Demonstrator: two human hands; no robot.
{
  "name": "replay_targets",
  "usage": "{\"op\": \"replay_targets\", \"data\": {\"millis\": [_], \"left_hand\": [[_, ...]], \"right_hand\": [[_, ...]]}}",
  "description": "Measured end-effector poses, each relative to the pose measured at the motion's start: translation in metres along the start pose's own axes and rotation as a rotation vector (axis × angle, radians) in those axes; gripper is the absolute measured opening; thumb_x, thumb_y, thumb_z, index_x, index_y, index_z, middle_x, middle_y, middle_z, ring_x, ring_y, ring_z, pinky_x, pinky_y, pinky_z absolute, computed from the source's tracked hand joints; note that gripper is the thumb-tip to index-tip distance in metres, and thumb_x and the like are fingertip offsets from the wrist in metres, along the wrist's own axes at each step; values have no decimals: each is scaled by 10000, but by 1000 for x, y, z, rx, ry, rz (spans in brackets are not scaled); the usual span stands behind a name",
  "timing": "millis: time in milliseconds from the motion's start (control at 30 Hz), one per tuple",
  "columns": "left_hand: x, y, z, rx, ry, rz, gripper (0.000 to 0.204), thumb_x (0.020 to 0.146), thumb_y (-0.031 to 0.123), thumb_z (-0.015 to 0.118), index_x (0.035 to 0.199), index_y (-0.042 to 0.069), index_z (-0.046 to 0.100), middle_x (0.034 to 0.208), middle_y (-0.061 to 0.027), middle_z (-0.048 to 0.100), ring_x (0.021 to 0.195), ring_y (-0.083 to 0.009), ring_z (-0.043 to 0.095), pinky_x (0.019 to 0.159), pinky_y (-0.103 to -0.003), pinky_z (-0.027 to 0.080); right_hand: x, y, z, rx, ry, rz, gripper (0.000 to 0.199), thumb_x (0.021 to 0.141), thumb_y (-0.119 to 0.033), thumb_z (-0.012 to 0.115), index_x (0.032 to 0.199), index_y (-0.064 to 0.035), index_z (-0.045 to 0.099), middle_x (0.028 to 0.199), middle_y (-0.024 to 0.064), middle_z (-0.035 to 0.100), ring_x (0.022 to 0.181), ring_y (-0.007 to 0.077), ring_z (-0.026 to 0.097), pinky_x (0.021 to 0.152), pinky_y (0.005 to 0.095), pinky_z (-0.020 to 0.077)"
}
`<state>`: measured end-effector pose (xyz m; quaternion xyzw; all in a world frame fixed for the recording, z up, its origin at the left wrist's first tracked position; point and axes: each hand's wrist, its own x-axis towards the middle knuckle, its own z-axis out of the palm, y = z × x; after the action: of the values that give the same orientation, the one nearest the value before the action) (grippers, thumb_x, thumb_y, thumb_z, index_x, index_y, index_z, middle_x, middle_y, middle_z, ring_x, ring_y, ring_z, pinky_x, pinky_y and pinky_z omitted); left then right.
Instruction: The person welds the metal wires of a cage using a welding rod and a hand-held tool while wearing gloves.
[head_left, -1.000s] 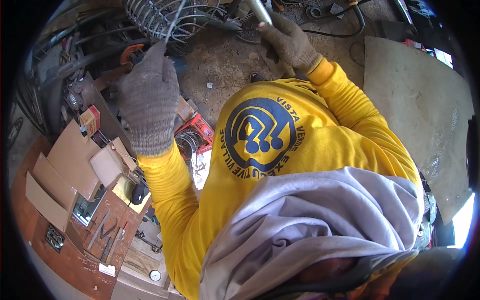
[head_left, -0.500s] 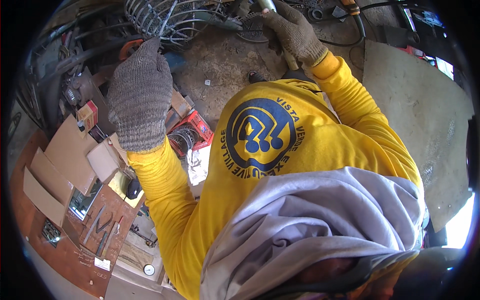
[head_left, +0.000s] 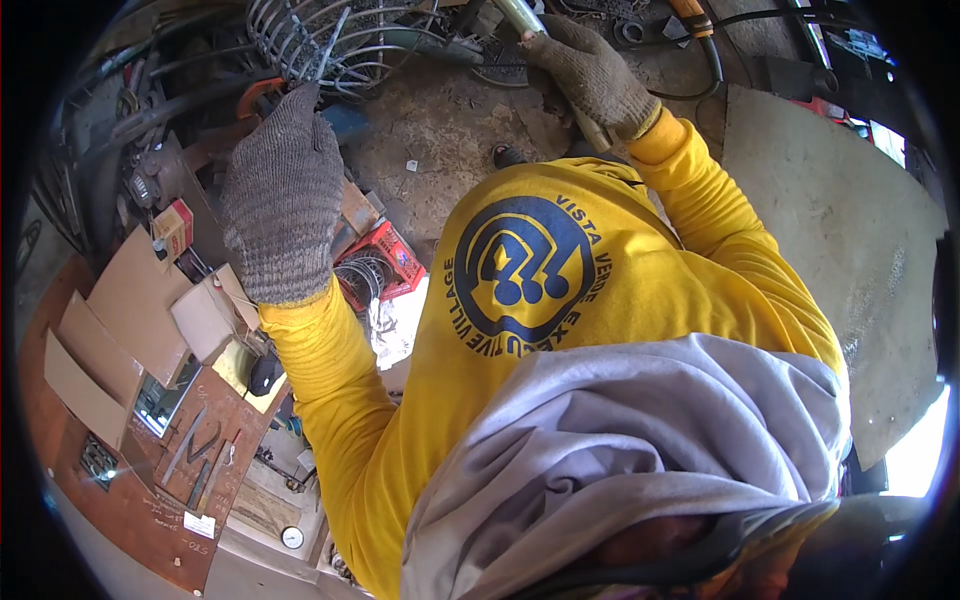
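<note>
Brown knit gloves cover both of my hands. My left hand (head_left: 280,195) is raised at the left, its fingers closed on a thin metal rod (head_left: 335,40). That rod slants up from the fingertips in front of a curved cage of metal bars (head_left: 290,45); whether it touches the bars, I cannot tell. At the top centre my right hand (head_left: 595,80) is wrapped round a pale metal pipe (head_left: 520,16). The pipe's far part sticks out above the fist and its near end (head_left: 597,136) shows below it.
A red crate (head_left: 402,258) with coiled wire stands beside my left forearm. Cardboard pieces (head_left: 135,300) and hand tools (head_left: 200,455) lie on a brown table (head_left: 150,535) at the left. To the right leans a large grey sheet (head_left: 830,250). An orange-handled tool with a cable (head_left: 690,12) lies far right.
My right hand has shifted slightly toward me with the pipe. My left hand has dropped a little toward me, and the rod has tilted slightly.
</note>
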<state>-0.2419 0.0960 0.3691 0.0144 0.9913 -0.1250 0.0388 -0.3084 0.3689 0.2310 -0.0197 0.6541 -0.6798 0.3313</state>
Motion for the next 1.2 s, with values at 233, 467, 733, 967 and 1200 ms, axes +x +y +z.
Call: {"op": "replay_targets", "data": {"millis": [233,467,733,967,1200], "left_hand": [[-6,10,5,-131,51,-102,311,934,249,641,1239,201,673,992,-103,740,874,-312,723,741,-435,584],[-32,17,24,-226,133,-94,307,927,218,646,1228,158,662,949,-129,731,852,-317,728,728,-423,584],[-61,16,37,-414,188,-221,295,935,193,632,1202,73,671,975,-190,727,887,-340,730,757,-420,573],[-56,24,36,-427,134,-227,300,951,187,622,1226,74,665,1005,-189,725,905,-343,727,778,-413,564],[-46,32,37,-394,176,-173,285,939,197,637,1207,103,663,890,-182,713,788,-353,721,683,-433,557]], "right_hand": [[-6,20,-3,41,34,140,465,989,-445,621,1192,-27,612,782,30,612,632,106,589,571,276,494],[-7,54,-23,30,76,62,498,991,-419,628,1312,-41,576,804,31,614,662,100,595,596,269,526],[-16,48,-26,42,136,128,430,1004,-384,617,1277,-53,609,795,9,598,641,79,570,565,257,497],[3,49,-32,-49,203,10,448,988,-415,635,1244,-49,609,781,27,611,634,99,603,578,271,524],[0,39,-37,-110,165,38,481,984,-415,638,1267,-30,581,784,36,619,618,112,604,590,273,532]]}}
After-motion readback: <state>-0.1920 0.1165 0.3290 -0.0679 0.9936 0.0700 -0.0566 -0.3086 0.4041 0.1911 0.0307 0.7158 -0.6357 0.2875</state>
